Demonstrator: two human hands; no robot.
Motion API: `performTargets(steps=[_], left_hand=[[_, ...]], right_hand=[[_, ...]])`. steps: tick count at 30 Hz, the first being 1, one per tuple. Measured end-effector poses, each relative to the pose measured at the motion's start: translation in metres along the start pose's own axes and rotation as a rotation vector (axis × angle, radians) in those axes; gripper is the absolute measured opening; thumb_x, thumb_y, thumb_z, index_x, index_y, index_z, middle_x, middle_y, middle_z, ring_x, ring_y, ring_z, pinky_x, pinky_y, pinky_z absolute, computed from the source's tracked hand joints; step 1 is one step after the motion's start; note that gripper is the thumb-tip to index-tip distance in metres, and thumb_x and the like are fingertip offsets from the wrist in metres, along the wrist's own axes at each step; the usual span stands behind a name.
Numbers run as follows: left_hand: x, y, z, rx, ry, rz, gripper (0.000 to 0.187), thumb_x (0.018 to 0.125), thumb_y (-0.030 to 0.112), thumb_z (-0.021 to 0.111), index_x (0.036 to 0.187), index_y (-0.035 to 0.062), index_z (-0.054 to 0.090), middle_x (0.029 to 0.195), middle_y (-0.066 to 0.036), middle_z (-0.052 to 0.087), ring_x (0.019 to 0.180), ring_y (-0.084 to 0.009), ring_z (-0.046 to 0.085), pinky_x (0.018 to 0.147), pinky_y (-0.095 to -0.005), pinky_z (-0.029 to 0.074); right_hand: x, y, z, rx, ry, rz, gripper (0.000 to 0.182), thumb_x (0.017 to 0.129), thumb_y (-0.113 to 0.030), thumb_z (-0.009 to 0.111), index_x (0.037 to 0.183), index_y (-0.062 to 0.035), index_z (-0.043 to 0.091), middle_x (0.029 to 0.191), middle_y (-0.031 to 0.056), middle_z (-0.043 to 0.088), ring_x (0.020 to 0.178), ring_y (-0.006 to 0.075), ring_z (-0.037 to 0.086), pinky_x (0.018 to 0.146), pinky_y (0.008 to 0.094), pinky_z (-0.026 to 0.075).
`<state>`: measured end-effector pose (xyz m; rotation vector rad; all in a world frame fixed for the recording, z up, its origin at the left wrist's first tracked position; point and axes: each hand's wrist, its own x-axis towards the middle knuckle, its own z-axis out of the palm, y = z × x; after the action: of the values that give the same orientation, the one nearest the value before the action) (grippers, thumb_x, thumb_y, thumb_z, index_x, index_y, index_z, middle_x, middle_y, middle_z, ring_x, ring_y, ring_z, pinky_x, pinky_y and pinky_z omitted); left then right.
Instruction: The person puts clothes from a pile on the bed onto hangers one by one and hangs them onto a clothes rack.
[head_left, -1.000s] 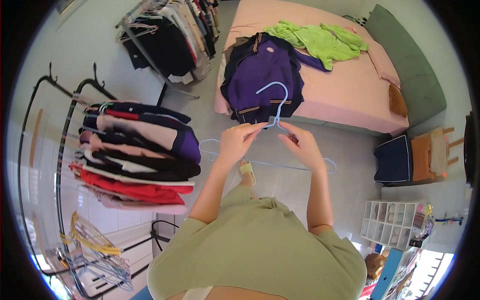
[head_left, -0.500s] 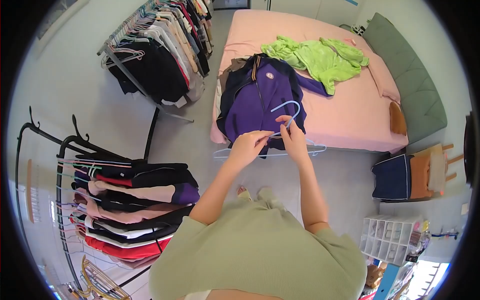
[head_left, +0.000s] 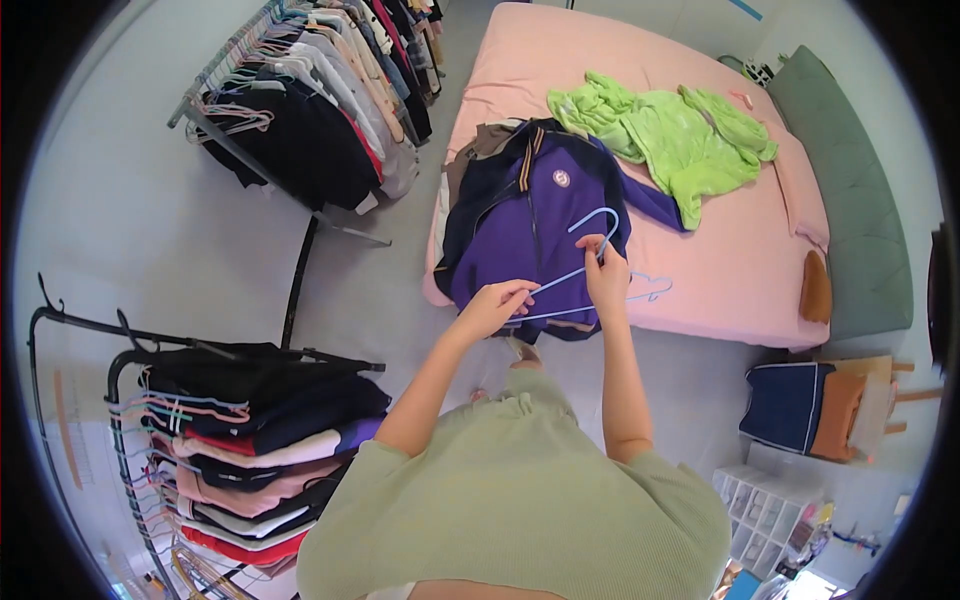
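Note:
A light blue clothes hanger (head_left: 560,316) is held in front of me by both hands. My right hand (head_left: 606,275) pinches it just below the hook, which points up and curves over. My left hand (head_left: 496,308) is closed on the hanger's left arm. Behind the hanger a purple and navy zip jacket (head_left: 510,240) lies spread on the near edge of the bed, a round white badge on its chest. One of its sleeves reaches right, under a lime green garment (head_left: 690,140).
The bed (head_left: 700,290) has a pink sheet and a grey-green headboard (head_left: 850,190). Clothes racks with hung garments stand at the upper left (head_left: 300,130) and lower left (head_left: 260,440). To the right are a chair with draped cloths (head_left: 840,410) and a white cubby shelf (head_left: 765,520).
I have stepped closer to the bed. My left hand has slid outward along the hanger's left arm, and the hanger now overlaps the jacket's lower part more.

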<state>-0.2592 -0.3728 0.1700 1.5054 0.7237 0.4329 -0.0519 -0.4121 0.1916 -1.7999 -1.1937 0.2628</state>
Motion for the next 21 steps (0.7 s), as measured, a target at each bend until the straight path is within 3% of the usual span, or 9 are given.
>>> performTargets(steps=[2,4,5,6,8,12,14,17,21], left_hand=[[0.042,-0.012,-0.007,-0.083,-0.013,-0.017,0.027,0.093,0.018,0.047,0.114,0.0038,0.058,0.089,-0.005,0.063,0.078,-0.0100,0.059,0.071,-0.0234,0.049],[0.079,-0.007,-0.008,-0.016,0.047,-0.081,0.028,0.091,0.022,0.052,0.111,0.0040,0.060,0.088,-0.003,0.063,0.078,-0.0090,0.058,0.070,-0.0229,0.048],[0.097,-0.007,-0.008,0.072,0.086,-0.060,0.026,0.090,0.021,0.053,0.108,0.0043,0.062,0.088,-0.004,0.063,0.077,-0.0106,0.059,0.069,-0.0240,0.048],[0.118,-0.011,-0.010,0.164,0.122,-0.039,0.024,0.089,0.021,0.054,0.105,0.0045,0.063,0.089,-0.004,0.064,0.076,-0.0122,0.060,0.068,-0.0252,0.048],[0.159,-0.024,-0.012,0.239,0.229,-0.032,0.022,0.088,0.020,0.055,0.101,0.0047,0.064,0.090,-0.006,0.064,0.075,-0.0153,0.061,0.068,-0.0268,0.048],[0.247,-0.074,-0.018,0.314,0.577,0.001,0.017,0.084,0.023,0.058,0.088,0.0091,0.067,0.090,-0.007,0.063,0.084,-0.0283,0.060,0.077,-0.0350,0.047],[0.278,-0.095,-0.024,0.415,0.569,-0.010,0.019,0.080,0.018,0.060,0.097,0.0110,0.063,0.099,-0.008,0.059,0.095,-0.0296,0.055,0.084,-0.0369,0.044],[0.316,-0.099,-0.024,0.614,0.707,-0.213,0.056,0.071,0.013,0.067,0.123,0.0152,0.045,0.121,-0.010,0.046,0.112,-0.0302,0.045,0.092,-0.0400,0.039],[0.352,-0.113,-0.030,0.832,0.819,-0.268,0.065,0.065,0.015,0.071,0.124,0.0116,0.044,0.118,-0.010,0.047,0.111,-0.0310,0.044,0.094,-0.0434,0.034]], right_hand=[[0.036,0.034,0.015,0.046,0.078,-0.198,0.010,0.083,-0.008,0.054,0.081,-0.0119,0.062,0.048,0.0088,0.045,0.040,0.0203,0.045,0.043,0.0341,0.031],[0.067,0.045,0.015,0.008,-0.005,-0.110,0.010,0.083,-0.008,0.054,0.081,-0.0119,0.062,0.048,0.0099,0.045,0.040,0.0214,0.045,0.043,0.0352,0.030],[0.082,0.053,0.015,-0.049,-0.092,-0.033,0.011,0.083,-0.003,0.051,0.083,-0.0066,0.061,0.056,0.0032,0.047,0.048,0.0095,0.041,0.046,0.0266,0.032],[0.099,0.061,0.019,-0.046,-0.106,-0.033,0.011,0.083,-0.003,0.051,0.083,-0.0066,0.061,0.056,0.0032,0.047,0.048,0.0095,0.041,0.046,0.0266,0.032],[0.127,0.081,0.027,0.034,-0.057,-0.041,0.011,0.082,-0.006,0.052,0.082,-0.0113,0.062,0.048,0.0104,0.044,0.041,0.0223,0.046,0.044,0.0354,0.031],[0.177,0.122,0.040,0.010,-0.117,-0.022,0.011,0.081,-0.004,0.052,0.081,-0.0092,0.062,0.049,0.0103,0.045,0.042,0.0220,0.047,0.045,0.0350,0.032],[0.197,0.139,0.048,-0.004,-0.135,-0.020,0.011,0.078,-0.002,0.053,0.079,-0.0086,0.063,0.051,0.0095,0.048,0.043,0.0221,0.047,0.045,0.0345,0.032],[0.218,0.162,0.064,0.008,-0.130,-0.060,0.012,0.075,0.000,0.055,0.075,-0.0095,0.063,0.057,0.0065,0.053,0.048,0.0215,0.048,0.048,0.0341,0.034],[0.240,0.180,0.089,-0.098,-0.125,-0.097,0.013,0.075,-0.001,0.058,0.074,-0.0124,0.064,0.056,0.0050,0.053,0.050,0.0223,0.047,0.052,0.0343,0.035]])
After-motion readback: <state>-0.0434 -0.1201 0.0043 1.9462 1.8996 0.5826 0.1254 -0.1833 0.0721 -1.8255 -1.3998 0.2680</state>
